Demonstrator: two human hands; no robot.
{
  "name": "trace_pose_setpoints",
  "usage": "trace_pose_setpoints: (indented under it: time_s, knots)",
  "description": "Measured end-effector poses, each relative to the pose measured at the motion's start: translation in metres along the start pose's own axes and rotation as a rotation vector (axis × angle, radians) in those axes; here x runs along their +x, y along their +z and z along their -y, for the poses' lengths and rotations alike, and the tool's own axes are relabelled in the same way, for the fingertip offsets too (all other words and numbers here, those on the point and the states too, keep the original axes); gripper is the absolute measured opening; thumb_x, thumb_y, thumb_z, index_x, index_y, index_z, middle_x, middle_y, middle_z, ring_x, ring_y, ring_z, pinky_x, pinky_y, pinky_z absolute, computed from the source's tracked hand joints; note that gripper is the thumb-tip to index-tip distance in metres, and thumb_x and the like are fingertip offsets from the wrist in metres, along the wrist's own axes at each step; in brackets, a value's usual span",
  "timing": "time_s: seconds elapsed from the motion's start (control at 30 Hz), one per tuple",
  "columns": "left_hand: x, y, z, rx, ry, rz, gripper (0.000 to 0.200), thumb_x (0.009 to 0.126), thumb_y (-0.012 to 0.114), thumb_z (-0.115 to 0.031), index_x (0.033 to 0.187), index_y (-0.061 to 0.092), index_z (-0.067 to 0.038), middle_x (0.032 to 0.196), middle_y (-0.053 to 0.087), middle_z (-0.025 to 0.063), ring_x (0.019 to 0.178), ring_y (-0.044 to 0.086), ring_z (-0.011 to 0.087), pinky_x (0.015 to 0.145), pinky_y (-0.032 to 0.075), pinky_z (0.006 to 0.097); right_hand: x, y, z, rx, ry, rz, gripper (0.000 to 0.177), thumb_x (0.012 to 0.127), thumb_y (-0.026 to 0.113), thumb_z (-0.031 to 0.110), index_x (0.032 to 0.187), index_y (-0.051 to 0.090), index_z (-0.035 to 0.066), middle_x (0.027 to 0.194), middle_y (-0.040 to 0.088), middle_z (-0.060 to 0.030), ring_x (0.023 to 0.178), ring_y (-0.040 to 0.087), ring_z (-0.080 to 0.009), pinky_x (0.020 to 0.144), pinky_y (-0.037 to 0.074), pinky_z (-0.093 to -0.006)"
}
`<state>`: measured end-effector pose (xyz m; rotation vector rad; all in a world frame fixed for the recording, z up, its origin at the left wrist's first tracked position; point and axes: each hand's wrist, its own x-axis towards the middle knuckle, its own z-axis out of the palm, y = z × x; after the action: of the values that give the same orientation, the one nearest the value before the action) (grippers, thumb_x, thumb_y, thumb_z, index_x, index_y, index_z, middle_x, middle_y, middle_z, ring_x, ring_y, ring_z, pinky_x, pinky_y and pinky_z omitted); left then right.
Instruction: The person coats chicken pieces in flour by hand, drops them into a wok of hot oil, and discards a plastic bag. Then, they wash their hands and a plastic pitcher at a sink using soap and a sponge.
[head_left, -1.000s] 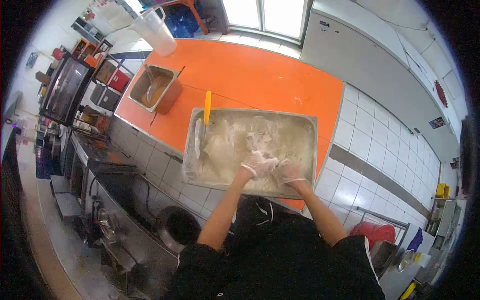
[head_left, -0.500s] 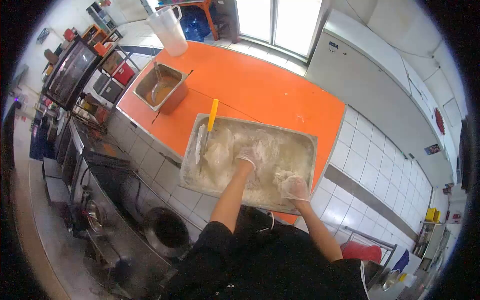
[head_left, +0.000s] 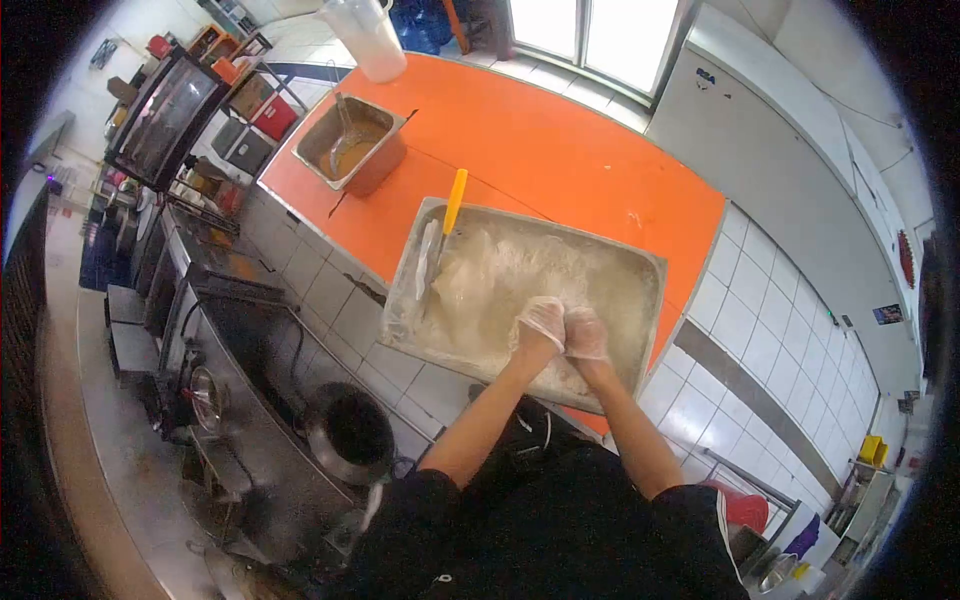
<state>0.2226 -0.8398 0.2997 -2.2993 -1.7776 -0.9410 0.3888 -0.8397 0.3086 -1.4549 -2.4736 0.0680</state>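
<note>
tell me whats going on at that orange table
A person in clear gloves has their left hand and right hand close together over a metal tray of pale, floury-looking powder; whether they grip anything is too blurred to tell. A yellow-handled tool leans at the tray's left end. Beyond it on the orange table stand a metal container of brownish liquid and a clear plastic jug.

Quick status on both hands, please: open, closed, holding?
Left hand: gloved, against the right over the tray; fingers' closure and any hold unclear.
Right hand: gloved, likewise unclear.
</note>
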Motion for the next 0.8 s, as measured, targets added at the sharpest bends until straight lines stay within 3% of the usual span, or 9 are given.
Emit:
trace_pose_setpoints:
  time_s: [0.13,0.2,0.27,0.37,0.43,0.57,0.63,0.77,0.8]
  knots:
    - [0.022,-0.075,0.013,-0.138,-0.398,0.578,0.023,0.090,0.053,-0.024,0.084,0.059,-0.002,0.091,0.062,0.0257,0.086,0.061,0.0410,0.074,0.046,0.0509,-0.009,-0.043,-0.032,0.479,0.074,-0.186,0.023,0.079,0.064,0.018,0.099,0.063,0.006,0.105,0.063,-0.0169,0.096,0.061,-0.0286,0.080,0.049,-0.0403]
    - [0.011,-0.071,0.041,-0.118,-0.371,0.532,0.025,0.090,0.054,-0.025,0.084,0.059,-0.001,0.090,0.062,0.0266,0.086,0.062,0.0404,0.074,0.046,0.0506,0.020,-0.133,-0.023,0.663,0.539,0.223,0.022,0.078,0.064,0.018,0.096,0.064,0.005,0.096,0.065,-0.0167,0.089,0.064,-0.0294,0.077,0.050,-0.0417]
    - [-0.012,-0.030,0.061,-0.105,-0.355,0.467,0.028,0.090,0.054,-0.026,0.083,0.060,0.000,0.089,0.063,0.0276,0.086,0.063,0.0397,0.074,0.047,0.0503,0.019,-0.126,-0.016,0.682,0.423,0.132,0.020,0.079,0.064,0.019,0.093,0.064,0.004,0.089,0.066,-0.0166,0.084,0.065,-0.0303,0.074,0.050,-0.0414]
    - [-0.035,0.022,0.032,0.173,0.046,0.104,0.030,0.087,0.061,-0.030,0.082,0.062,0.000,0.079,0.063,0.0262,0.078,0.064,0.0388,0.070,0.049,0.0480,0.010,-0.075,0.011,0.506,0.078,-0.149,0.018,0.079,0.064,0.019,0.087,0.064,0.003,0.079,0.066,-0.0155,0.077,0.065,-0.0294,0.070,0.051,-0.0391]
    - [-0.013,-0.028,-0.016,-0.015,-0.208,0.331,0.024,0.085,0.060,-0.026,0.093,0.064,-0.004,0.081,0.063,0.0173,0.072,0.061,0.0363,0.066,0.050,0.0468,0.029,-0.082,0.035,0.356,0.192,0.120,0.016,0.083,0.063,0.020,0.084,0.066,0.004,0.079,0.067,-0.0161,0.076,0.066,-0.0266,0.069,0.051,-0.0328]
    - [-0.009,-0.133,0.014,-0.357,-0.455,0.171,0.026,0.081,0.067,-0.025,0.074,0.063,0.000,0.076,0.063,0.0258,0.070,0.064,0.0392,0.062,0.052,0.0461,0.046,-0.125,0.014,0.646,0.088,0.324,0.036,0.085,0.063,0.036,0.096,0.067,0.002,0.084,0.068,-0.0158,0.077,0.067,-0.0238,0.064,0.051,-0.0372]
    - [-0.014,-0.204,0.026,-0.535,-0.732,0.188,0.024,0.088,0.062,-0.028,0.085,0.065,-0.004,0.081,0.063,0.0154,0.076,0.063,0.0300,0.066,0.051,0.0430,0.053,-0.166,0.032,0.616,0.052,0.384,0.033,0.086,0.063,0.034,0.094,0.067,0.003,0.084,0.069,-0.0150,0.076,0.067,-0.0236,0.064,0.051,-0.0367]
    - [-0.070,-0.350,0.016,-0.130,0.028,-0.500,0.009,0.077,0.059,-0.009,0.082,0.065,-0.006,0.084,0.066,0.0093,0.078,0.065,0.0273,0.067,0.054,0.0382,0.046,-0.226,0.120,0.572,-0.105,0.538,0.027,0.088,0.061,0.030,0.091,0.067,0.004,0.084,0.069,-0.0133,0.075,0.066,-0.0232,0.063,0.051,-0.0355]
    - [-0.095,-0.368,0.017,-0.110,-0.090,-0.473,0.006,0.078,0.060,-0.012,0.078,0.062,-0.007,0.081,0.064,0.0092,0.077,0.062,0.0280,0.068,0.052,0.0391,0.047,-0.233,0.151,0.576,-0.161,0.586,0.026,0.088,0.061,0.029,0.090,0.067,0.004,0.084,0.069,-0.0129,0.075,0.066,-0.0231,0.063,0.051,-0.0352]
